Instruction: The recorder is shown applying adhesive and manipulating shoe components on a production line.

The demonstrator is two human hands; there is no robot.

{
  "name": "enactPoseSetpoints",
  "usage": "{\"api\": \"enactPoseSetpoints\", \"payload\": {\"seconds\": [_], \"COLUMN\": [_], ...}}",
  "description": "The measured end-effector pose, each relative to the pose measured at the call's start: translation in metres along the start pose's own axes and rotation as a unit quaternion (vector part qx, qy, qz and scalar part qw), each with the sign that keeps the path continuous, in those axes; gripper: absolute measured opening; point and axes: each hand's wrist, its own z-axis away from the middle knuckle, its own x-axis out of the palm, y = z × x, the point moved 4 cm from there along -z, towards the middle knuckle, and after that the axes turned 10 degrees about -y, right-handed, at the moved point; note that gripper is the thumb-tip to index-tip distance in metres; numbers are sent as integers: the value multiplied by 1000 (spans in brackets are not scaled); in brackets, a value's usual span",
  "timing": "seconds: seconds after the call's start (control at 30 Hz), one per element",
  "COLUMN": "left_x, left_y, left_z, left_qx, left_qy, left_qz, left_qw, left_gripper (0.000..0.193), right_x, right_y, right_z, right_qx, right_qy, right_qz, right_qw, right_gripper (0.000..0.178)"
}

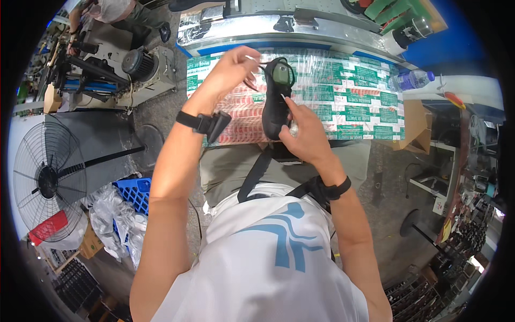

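A black shoe point(273, 110) lies lengthwise on the work table, its toe toward me. A green piece, perhaps a shoe last point(281, 73), shows in its opening at the far end. My right hand point(307, 133) grips the shoe's right side, with the thumb near the toe and the index finger farther up. Left of the opening, my left hand point(234, 70) is raised with its fingers pinched on a thin dark strap point(250, 84). Whether that strap is joined to the shoe is hard to make out.
Green-and-white printed tape covers the table top point(348, 102). A purple-labelled plastic bottle point(416, 80) lies at its right end, above a cardboard box point(417, 126). A metal-edged machine bench point(322, 33) borders the far side. At left stand a large fan point(48, 180) and a blue crate point(134, 194).
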Motion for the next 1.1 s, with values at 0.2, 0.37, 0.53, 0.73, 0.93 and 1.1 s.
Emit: {"api": "enactPoseSetpoints", "payload": {"seconds": [0.2,0.37,0.53,0.73,0.93,1.1], "left_x": [2,20,29,25,28,31], "left_y": [-15,-35,-27,-38,-24,-17], "left_z": [-55,-89,-92,-89,-58,-46], "left_qx": [57,51,53,65,0,35], "left_qy": [53,-96,-84,-35,-136,-153], "left_qz": [-336,-292,-346,-297,-242,-306], "left_qw": [939,950,933,952,961,939], "left_gripper": [51,56,62,63,87,110], "right_x": [27,14,28,75,16,5], "right_y": [-11,-15,-26,-53,-23,-7], "right_z": [-15,-10,-31,-5,16,-9], "right_qx": [-1,16,50,-75,12,-4], "right_qy": [-19,-23,-23,-87,-8,37], "right_qz": [99,31,23,-46,-30,56], "right_qw": [995,999,998,992,999,998], "right_gripper": [74,74,68,64,65,73]}}
